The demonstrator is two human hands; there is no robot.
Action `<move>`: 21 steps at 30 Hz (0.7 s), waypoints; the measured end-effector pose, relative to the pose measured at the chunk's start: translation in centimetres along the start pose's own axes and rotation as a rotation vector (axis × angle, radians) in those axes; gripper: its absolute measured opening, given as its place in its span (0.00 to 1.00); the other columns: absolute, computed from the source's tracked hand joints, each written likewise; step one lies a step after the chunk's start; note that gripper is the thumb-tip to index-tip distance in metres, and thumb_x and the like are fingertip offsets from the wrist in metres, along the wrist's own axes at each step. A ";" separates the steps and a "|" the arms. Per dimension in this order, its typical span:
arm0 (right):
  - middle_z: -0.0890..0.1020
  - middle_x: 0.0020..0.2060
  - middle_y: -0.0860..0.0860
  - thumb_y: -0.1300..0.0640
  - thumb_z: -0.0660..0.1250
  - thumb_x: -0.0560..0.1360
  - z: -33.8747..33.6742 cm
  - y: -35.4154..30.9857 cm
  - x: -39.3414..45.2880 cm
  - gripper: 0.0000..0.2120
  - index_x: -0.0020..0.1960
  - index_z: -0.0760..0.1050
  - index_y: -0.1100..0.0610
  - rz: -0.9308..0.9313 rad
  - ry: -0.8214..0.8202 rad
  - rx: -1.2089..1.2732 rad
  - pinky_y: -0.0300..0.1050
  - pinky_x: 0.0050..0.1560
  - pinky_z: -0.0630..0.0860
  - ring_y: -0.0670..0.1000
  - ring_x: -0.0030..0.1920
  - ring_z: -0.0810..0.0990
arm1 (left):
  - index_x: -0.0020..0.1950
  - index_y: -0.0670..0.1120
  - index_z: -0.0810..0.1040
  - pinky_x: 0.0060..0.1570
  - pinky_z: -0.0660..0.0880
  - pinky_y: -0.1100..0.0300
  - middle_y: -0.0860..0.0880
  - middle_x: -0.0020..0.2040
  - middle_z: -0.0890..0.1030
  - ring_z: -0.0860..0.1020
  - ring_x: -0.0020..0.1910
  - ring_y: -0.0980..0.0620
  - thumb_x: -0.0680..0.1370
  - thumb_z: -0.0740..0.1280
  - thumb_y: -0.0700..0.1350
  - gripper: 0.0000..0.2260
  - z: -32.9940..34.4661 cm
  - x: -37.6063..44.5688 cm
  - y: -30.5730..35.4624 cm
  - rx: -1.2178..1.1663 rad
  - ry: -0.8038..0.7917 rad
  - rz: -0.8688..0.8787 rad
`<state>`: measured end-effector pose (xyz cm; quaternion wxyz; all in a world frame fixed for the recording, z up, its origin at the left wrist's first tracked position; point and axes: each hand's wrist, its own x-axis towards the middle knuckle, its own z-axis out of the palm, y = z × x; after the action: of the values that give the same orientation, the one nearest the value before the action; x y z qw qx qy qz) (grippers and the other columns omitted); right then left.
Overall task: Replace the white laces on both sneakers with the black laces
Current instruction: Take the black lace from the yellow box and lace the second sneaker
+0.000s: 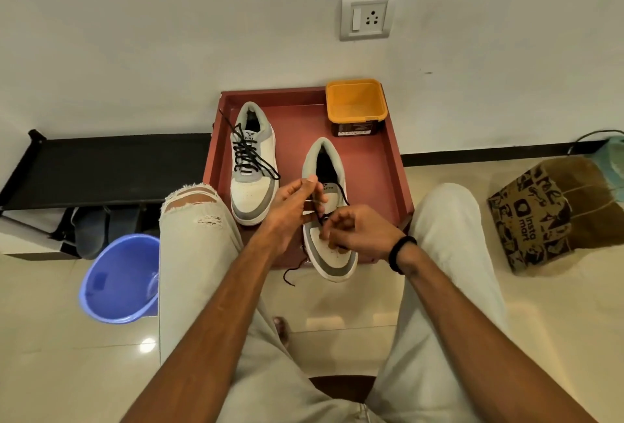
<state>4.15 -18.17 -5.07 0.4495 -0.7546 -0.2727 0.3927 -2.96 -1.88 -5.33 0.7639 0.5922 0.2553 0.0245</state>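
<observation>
Two white-and-grey sneakers stand on a dark red tray (pixel 388 155). The left sneaker (pixel 252 166) is laced with a black lace, its ends lying loose. The right sneaker (pixel 332 253) sits at the tray's front edge, toe toward me. My left hand (pixel 293 209) holds up the sneaker's tongue side with thumb and fingers curled over it. My right hand (pixel 354 230) pinches the black lace (pixel 342 194) at the lower eyelets. One lace end (pixel 292 272) trails onto the floor in front of the tray. No white lace shows.
An orange tub (pixel 356 106) stands at the tray's back right. A blue bucket (pixel 120 279) is on the floor at left, beside a black shoe rack (pixel 101 166). A printed paper bag (pixel 547 213) stands at right. My knees flank the tray.
</observation>
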 end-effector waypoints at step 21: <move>0.80 0.33 0.50 0.52 0.66 0.82 -3.6 0.7 0.5 0.12 0.51 0.82 0.60 0.175 0.498 0.906 0.38 0.28 0.66 0.44 0.28 0.70 | 0.55 0.42 0.86 0.53 0.82 0.56 0.44 0.50 0.87 0.84 0.47 0.49 0.83 0.68 0.48 0.11 2.9 -1.7 -2.7 0.406 -0.461 -0.120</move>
<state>7.46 -19.78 -4.80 0.7475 -0.5749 0.1037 0.3161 -3.92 -5.81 -6.68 0.6677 0.7066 0.1096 -0.2070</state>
